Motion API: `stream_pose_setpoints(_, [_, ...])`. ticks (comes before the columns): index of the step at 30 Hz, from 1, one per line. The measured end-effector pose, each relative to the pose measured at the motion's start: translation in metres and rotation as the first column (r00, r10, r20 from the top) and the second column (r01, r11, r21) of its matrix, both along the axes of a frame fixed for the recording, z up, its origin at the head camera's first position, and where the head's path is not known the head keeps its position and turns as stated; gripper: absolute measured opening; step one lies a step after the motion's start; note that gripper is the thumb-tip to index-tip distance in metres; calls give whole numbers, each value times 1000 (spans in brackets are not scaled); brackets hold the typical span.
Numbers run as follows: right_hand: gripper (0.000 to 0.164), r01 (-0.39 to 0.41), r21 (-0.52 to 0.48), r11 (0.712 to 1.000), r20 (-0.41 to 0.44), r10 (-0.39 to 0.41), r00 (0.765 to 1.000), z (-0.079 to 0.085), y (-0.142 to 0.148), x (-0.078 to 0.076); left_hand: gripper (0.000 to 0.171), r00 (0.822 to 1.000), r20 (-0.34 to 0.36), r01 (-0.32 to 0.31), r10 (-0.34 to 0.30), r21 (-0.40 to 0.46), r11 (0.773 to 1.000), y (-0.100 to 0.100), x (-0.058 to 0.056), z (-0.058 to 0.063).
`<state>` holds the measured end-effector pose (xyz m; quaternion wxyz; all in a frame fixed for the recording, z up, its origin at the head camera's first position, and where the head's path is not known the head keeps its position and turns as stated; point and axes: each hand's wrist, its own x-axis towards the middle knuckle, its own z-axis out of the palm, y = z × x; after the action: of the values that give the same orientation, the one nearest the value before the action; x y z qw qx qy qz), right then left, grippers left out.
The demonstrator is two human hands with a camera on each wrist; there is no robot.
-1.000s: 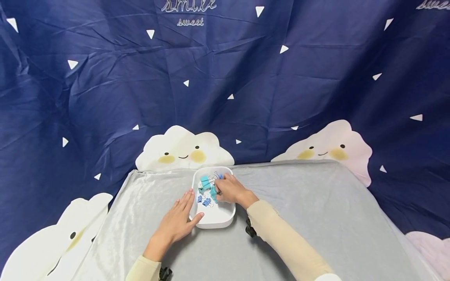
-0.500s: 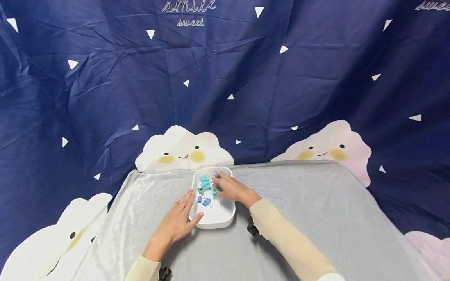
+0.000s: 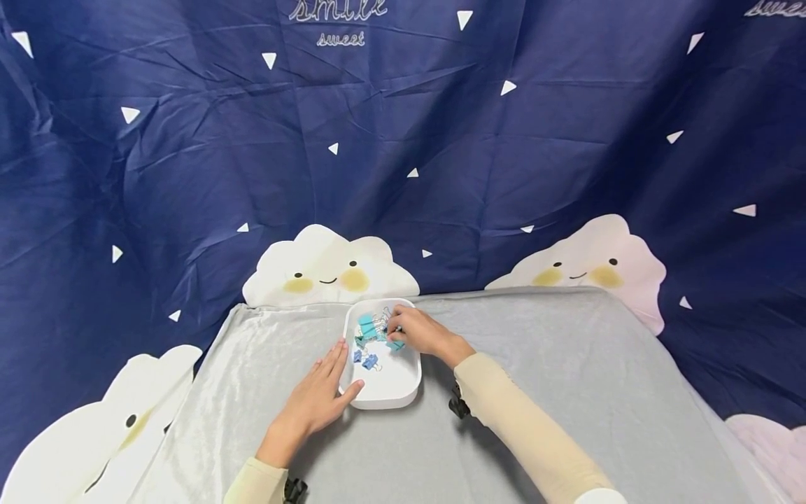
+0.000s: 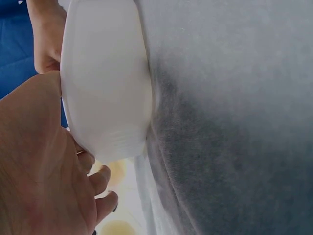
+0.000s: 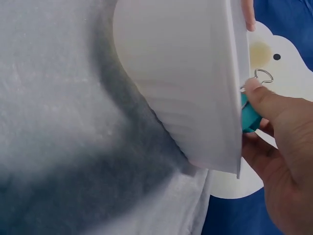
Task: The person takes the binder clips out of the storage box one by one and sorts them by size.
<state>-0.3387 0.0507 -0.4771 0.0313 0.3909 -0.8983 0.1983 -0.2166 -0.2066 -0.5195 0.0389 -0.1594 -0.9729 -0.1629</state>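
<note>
Right hand [image 3: 423, 333] pinching teal binder clip [image 5: 251, 119] at two o'clock in white tray [image 3: 385, 386], left hand [image 3: 319, 393] straight-fingered, unclasped, on nine o'clock rim, blue binder clips [image 3: 370, 362] near eight.

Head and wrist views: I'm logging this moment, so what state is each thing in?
White tray: upright, clips inside
Teal clip: pinched by the right hand
Blue clips: two visible, lying loose in the tray
Left hand: resting against the tray's rim
Grey cloth: spread under the tray
Blue backdrop: hanging, creased
</note>
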Motion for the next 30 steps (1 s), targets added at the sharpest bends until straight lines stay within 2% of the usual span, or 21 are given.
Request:
stream_pose_setpoints(5, [12,9,23,1000,20,-9,1000,6,4,0,87,1000,6,0,0,-3,1000,0,-1,1])
stream_pose_setpoints(9, [21,29,-9,1000,63,-28,998,11,6,2,88,1000,-3,4,-4,-12,1000,0,-1,1])
stream_pose_setpoints(13, [17,45,-51,998,84,-41,996,14,10,4,89,1000,-3,3,-3,-16,1000,1,-1,1])
stream_pose_setpoints(30, [13,58,-171,984,-7,-60,998,25,41,3,91,1000,12,22,-22,-15,1000,-1,1,6])
